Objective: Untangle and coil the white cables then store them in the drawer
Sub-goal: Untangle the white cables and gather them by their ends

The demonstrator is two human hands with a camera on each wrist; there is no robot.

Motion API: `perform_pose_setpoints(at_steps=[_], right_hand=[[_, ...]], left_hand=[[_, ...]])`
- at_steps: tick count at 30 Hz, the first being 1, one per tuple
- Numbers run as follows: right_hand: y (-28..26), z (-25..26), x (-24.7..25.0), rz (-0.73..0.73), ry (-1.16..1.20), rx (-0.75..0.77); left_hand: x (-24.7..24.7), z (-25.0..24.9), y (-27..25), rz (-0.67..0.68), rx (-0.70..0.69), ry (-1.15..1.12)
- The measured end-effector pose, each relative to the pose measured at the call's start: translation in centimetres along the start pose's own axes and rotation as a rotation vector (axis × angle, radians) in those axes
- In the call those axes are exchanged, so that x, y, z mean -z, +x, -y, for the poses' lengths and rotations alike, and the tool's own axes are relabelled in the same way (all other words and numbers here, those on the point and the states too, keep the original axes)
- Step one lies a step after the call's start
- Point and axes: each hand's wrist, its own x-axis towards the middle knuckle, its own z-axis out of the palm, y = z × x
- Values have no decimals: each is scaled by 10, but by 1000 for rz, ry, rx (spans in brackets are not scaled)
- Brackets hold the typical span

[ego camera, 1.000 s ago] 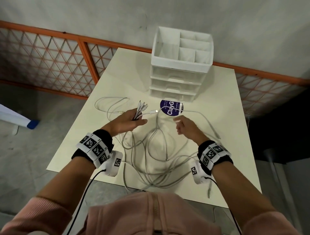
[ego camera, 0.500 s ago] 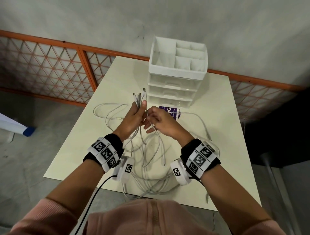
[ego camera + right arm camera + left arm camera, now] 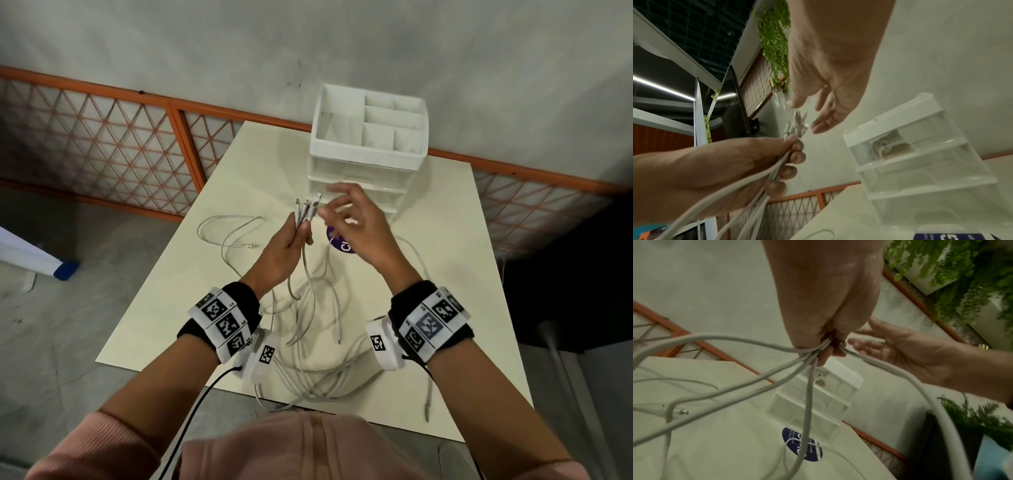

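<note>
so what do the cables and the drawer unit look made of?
White cables: look like matte, rubbery plastic jackets, bending in soft loops; plugs look like hard plastic with metal tips. Drawer unit: rigid plastic by its look, opaque white frame, clear glossy drawer fronts that show the contents in the right wrist view.

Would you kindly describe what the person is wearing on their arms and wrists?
Both forearms are bare below pushed-up pink sleeves. Each wrist has a black cuff under a white band printed with square black-and-white markers, plus a white camera unit bearing another marker. A thin black cable trails from the left unit.
</note>
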Motion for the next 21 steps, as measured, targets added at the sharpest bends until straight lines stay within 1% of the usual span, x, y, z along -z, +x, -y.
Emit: perform_pose_setpoints(at_steps=[2, 5, 7, 9, 11, 17, 21], right_hand=[[4, 6, 3, -69, 54, 42], [5, 5, 2, -111, 56, 61], [5, 3, 3, -120, 61, 51], [5, 2, 6, -97, 52, 54], [4, 1, 7, -79, 36, 57], [4, 1, 6, -99, 10, 69], [4, -2, 0, -182, 2, 82]], left_hand=[[-2, -1, -1, 59, -41, 63], [-6, -2, -2, 92, -52, 52], [-8, -6, -3, 100, -10, -8], [-9, -9, -3, 96, 39, -112], [-8, -12, -2, 92, 52, -182], [-12, -20, -4, 122, 51, -189], [-16, -22, -4, 128, 70, -203]])
